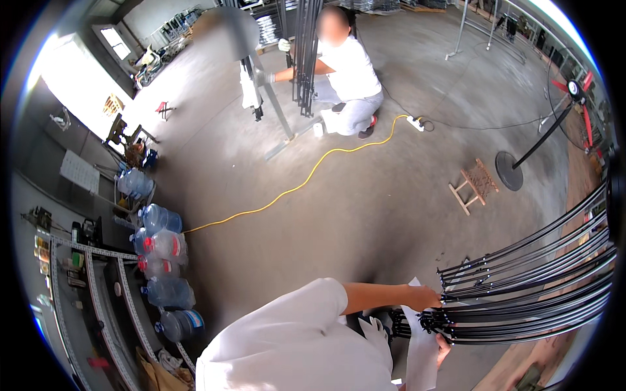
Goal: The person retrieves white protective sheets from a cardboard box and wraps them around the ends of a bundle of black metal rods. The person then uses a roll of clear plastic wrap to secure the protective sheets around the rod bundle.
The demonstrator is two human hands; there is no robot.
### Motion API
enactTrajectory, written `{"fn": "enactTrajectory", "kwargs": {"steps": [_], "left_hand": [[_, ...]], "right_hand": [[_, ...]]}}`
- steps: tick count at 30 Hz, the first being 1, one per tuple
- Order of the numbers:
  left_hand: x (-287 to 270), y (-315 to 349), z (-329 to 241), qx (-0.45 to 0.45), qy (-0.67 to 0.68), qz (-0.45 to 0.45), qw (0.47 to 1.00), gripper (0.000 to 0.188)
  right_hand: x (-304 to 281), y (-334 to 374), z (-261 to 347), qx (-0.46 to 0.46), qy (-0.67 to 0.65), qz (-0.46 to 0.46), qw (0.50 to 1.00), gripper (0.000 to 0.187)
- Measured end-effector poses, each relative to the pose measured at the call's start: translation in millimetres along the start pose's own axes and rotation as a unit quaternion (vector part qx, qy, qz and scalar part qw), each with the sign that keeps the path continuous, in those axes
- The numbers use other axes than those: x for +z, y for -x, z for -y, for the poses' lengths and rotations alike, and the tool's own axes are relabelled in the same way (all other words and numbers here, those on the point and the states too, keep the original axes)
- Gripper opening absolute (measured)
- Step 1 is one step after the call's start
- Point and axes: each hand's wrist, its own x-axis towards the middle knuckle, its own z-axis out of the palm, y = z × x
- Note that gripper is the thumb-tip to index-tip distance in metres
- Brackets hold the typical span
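Observation:
A long, narrow white sheet lies across the near ends of a bundle of thin black rods at the lower right. My left hand is closed over the sheet's upper part, close to the rod ends; its fingertips are partly hidden. Lower down, the fingers of my right hand curl round the sheet's edge just under the rods. Most of that hand is behind the sheet. A white cloth thing with finger-like ends, perhaps a glove, hangs by my body.
Another person crouches at the back beside upright black rods and a metal stand. A yellow cable crosses the floor. Water jugs line the left. A small stool and a red-bladed fan stand right.

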Motion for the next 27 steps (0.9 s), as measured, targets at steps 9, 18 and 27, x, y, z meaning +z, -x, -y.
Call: {"fn": "enactTrajectory", "kwargs": {"steps": [9,18,27], "left_hand": [[-1,-1,-6,-0.038,-0.009,-0.025,0.999,0.026],[9,-8,-1,-0.046,0.02,-0.014,0.999,0.03],[14,-10,-1,-0.052,0.033,-0.016,0.998,0.028]], "right_hand": [[-2,-11,2,0.0,0.0,0.031,1.0,0.021],[-9,-11,1,0.004,-0.003,0.043,0.999,0.022],[-11,-7,-3,-0.006,-0.001,0.025,1.0,0.023]]}}
